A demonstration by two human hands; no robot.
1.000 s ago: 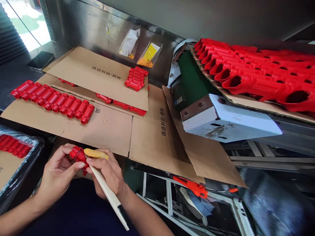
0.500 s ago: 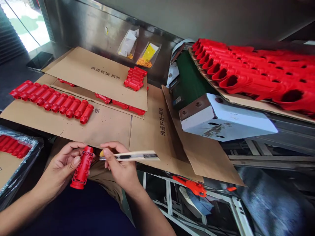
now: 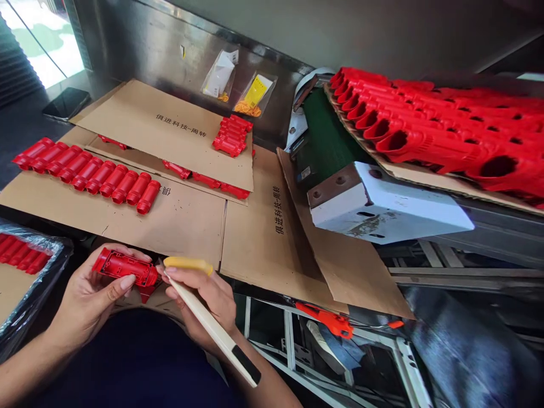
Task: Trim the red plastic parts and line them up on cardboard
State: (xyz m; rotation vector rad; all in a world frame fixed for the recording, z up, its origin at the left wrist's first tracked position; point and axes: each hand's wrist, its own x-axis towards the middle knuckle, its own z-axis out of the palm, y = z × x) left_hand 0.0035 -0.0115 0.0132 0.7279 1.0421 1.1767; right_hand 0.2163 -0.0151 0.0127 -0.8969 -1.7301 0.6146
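Note:
My left hand [image 3: 91,292] grips a red plastic tubular housing [image 3: 127,267], lying nearly level with its cut-out, ribbed face up. The thumb presses on its near edge. In my right hand [image 3: 208,297] is a slim knife [image 3: 212,328] with a long cream handle and black end. Its small dark tip is at the housing's right end; whether it touches I cannot tell. A yellow cover [image 3: 189,264], like a finger cot, is on a right-hand finger. Beyond the hands, a row of red housings [image 3: 89,173] rests on a cardboard sheet [image 3: 193,221].
Stacked cardboard [image 3: 140,107] holds more red parts [image 3: 232,136]. At right, red housings [image 3: 425,122] fill cardboard above a green conveyor [image 3: 334,136]. A phone [image 3: 67,103] lies back left; two small bags [image 3: 255,93] hang behind. A plastic-lined box [image 3: 38,303] stands at left.
The red housing has turned from upright to nearly level, shifting slightly left. The knife has swung so its handle points down to the right and its tip is at the housing's end.

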